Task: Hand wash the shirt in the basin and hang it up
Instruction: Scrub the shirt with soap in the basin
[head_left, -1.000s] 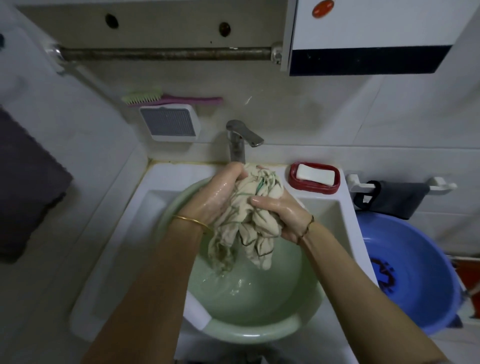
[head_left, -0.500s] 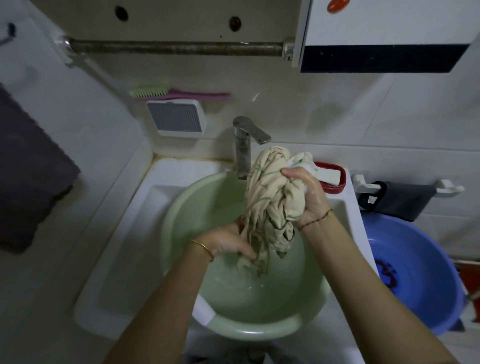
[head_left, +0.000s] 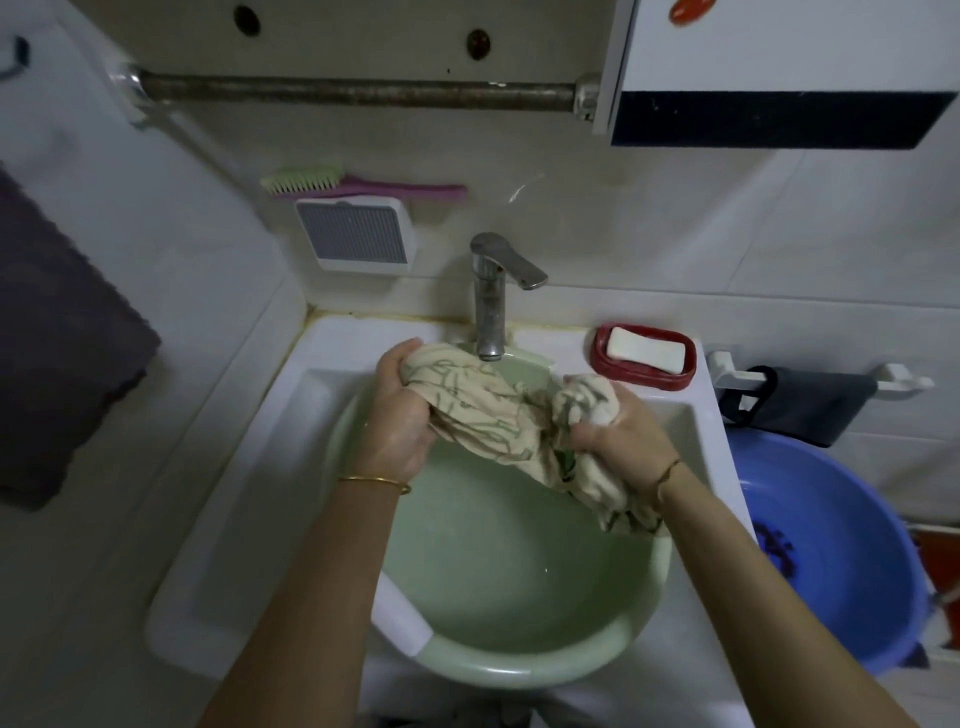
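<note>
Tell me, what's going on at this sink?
A person is washing a shirt by hand. The left hand grips one end and the right hand grips the other, with the wet cloth bunched and twisted between them above a green basin of water. The basin sits in the white sink. A bar of soap lies in its red dish nearby. The shirt has not yet been hung up.

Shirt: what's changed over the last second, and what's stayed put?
The shirt, bunched and hanging from the raised right hand, is now stretched over the green basin. The left hand moved up from its lower end to grip the end by the faucet; the right hand came down, gripping the other end. Faucet and soap stayed put.
</note>
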